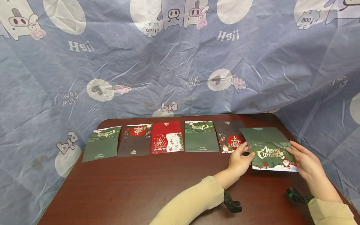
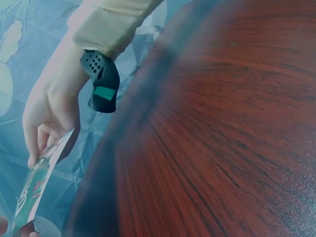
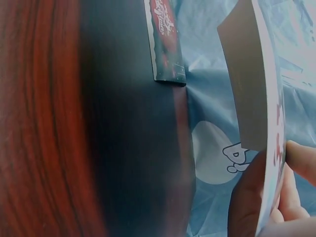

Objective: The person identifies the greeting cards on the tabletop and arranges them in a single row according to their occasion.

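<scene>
A green folded Christmas card [image 1: 274, 156], printed with "Merry Christmas" and a Santa, is held up partly unfolded over the table's right side. My left hand [image 1: 238, 161] pinches its left edge and my right hand [image 1: 309, 162] pinches its right edge. The upper dark green panel tilts back from the crease. In the left wrist view the card [image 2: 37, 190] appears nearly edge-on, gripped by the right hand [image 2: 54, 111]. The right wrist view shows the card's plain inner side [image 3: 247, 74]. Just left of it lies a dark grey card [image 1: 227, 131] with a red circle, partly covered by the held card.
Along the back of the brown table [image 1: 168, 181] lie more unfolded cards: a green one [image 1: 102, 147], a dark grey one [image 1: 135, 145], a red one [image 1: 167, 137] and another green one [image 1: 201, 140]. A blue patterned cloth [image 1: 157, 78] hangs behind the table.
</scene>
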`<act>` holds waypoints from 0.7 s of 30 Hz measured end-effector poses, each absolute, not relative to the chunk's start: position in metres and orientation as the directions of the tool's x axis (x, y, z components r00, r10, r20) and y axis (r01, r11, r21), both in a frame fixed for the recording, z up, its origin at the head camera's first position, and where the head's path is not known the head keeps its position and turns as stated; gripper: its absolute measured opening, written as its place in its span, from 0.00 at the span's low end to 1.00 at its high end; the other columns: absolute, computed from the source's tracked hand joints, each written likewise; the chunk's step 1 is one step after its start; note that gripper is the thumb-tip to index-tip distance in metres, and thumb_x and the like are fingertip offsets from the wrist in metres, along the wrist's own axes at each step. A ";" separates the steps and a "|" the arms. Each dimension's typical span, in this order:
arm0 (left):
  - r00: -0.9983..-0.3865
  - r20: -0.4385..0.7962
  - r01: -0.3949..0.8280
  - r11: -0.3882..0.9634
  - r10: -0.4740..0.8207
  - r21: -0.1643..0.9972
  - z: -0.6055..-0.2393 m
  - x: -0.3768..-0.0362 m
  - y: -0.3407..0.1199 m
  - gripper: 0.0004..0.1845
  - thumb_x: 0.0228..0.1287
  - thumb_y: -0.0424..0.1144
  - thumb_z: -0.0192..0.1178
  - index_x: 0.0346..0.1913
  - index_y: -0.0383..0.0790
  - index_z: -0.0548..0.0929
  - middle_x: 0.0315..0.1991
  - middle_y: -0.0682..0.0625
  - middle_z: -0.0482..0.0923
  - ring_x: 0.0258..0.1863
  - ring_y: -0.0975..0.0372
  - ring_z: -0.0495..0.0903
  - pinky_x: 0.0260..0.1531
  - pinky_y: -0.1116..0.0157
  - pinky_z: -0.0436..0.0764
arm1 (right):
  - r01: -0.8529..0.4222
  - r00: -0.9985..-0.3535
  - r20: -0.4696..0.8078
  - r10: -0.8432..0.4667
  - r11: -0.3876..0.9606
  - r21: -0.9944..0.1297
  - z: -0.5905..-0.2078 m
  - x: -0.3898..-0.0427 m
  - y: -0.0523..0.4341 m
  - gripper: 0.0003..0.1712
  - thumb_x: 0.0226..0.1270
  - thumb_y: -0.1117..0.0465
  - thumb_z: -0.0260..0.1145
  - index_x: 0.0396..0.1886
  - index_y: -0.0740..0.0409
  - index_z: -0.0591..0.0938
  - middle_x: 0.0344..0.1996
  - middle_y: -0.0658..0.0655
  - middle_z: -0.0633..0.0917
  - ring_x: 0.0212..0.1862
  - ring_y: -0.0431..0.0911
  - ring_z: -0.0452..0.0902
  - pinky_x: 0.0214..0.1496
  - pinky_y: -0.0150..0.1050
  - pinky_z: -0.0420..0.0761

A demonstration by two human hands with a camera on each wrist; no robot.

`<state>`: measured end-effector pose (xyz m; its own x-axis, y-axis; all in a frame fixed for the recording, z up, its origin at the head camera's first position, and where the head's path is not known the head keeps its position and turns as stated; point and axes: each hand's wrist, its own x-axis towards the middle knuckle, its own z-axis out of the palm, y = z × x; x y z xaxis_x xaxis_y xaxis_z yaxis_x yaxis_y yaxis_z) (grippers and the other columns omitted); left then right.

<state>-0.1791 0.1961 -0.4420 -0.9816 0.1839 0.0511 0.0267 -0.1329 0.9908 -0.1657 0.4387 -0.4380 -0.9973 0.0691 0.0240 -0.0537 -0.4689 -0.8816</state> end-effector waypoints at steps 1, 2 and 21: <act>-0.982 0.051 0.027 -0.134 0.184 0.991 -0.442 -0.179 0.197 0.26 0.57 0.28 0.62 0.60 0.41 0.75 0.50 0.53 0.79 0.22 0.72 0.73 0.24 0.75 0.75 | -0.054 -0.997 0.022 0.074 -0.473 -0.879 -0.438 -0.167 0.439 0.22 0.67 0.76 0.52 0.42 0.48 0.86 0.41 0.38 0.82 0.43 0.28 0.76 0.36 0.24 0.76; -0.982 0.045 0.021 -0.132 0.185 0.991 -0.442 -0.180 0.197 0.26 0.57 0.28 0.62 0.60 0.42 0.75 0.50 0.53 0.79 0.22 0.72 0.73 0.24 0.75 0.75 | -0.054 -0.997 0.019 0.079 -0.475 -0.878 -0.437 -0.169 0.439 0.22 0.67 0.75 0.53 0.41 0.48 0.86 0.40 0.38 0.82 0.43 0.28 0.76 0.36 0.24 0.76; -0.973 -0.012 -0.039 -0.109 0.233 0.993 -0.440 -0.190 0.202 0.22 0.59 0.30 0.62 0.57 0.41 0.78 0.44 0.50 0.82 0.28 0.53 0.82 0.28 0.64 0.82 | -0.014 -0.979 -0.082 0.187 -0.461 -0.887 -0.434 -0.191 0.443 0.21 0.67 0.73 0.56 0.33 0.44 0.88 0.18 0.43 0.77 0.17 0.33 0.67 0.18 0.26 0.66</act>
